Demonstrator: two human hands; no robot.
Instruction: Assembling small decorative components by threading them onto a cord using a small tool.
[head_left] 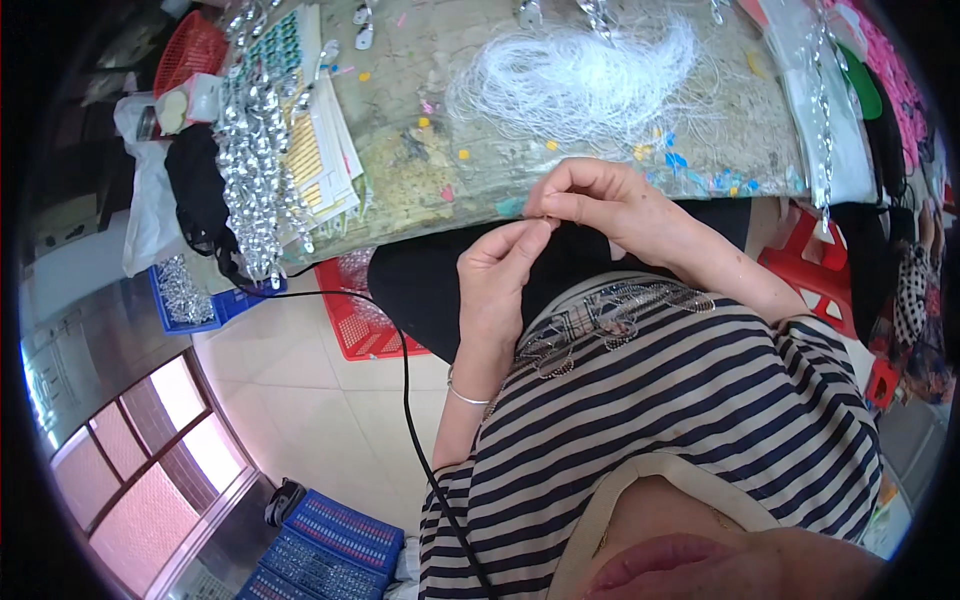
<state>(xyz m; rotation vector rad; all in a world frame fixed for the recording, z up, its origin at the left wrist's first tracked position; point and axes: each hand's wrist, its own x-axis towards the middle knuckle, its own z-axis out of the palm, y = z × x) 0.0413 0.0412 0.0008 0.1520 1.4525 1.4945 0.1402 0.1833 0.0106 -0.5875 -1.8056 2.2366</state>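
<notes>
My left hand [500, 275] and my right hand [605, 205] meet just in front of the table's near edge, above my lap. Thumb and forefinger are pinched together on each, the fingertips almost touching. Whatever lies between them is too small to make out. Beyond the hands, a loose heap of fine white thread [580, 85] spreads over the worn table [400, 190]. Small coloured flecks dot the tabletop around it.
Strands of shiny silver pieces [258, 170] hang over the table's left side, beside stacked cards [325, 150]. Below stand a blue bin [215, 310] and a red basket [370, 345]. A black cable [406, 400] runs past my left arm. Right: a red stool [815, 260].
</notes>
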